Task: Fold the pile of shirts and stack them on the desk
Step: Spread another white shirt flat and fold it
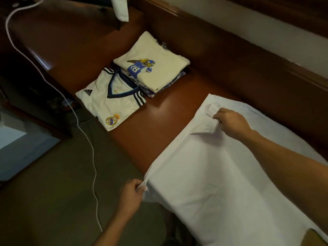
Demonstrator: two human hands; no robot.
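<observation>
Wooden worktop (159, 125) seen from above. White collared shirt (221, 174) lies flat on it, lower right w/ bottom edge hanging off the front. Left grip (132, 191) is pinched on the shirt's side edge; right grip (230, 121) is clamped on the collar (205, 126). Further back: folded white jersey (110, 103) just beside a stack topped by a cream tee (165, 77). White cable (78, 121) trails over the floor at left.
</observation>
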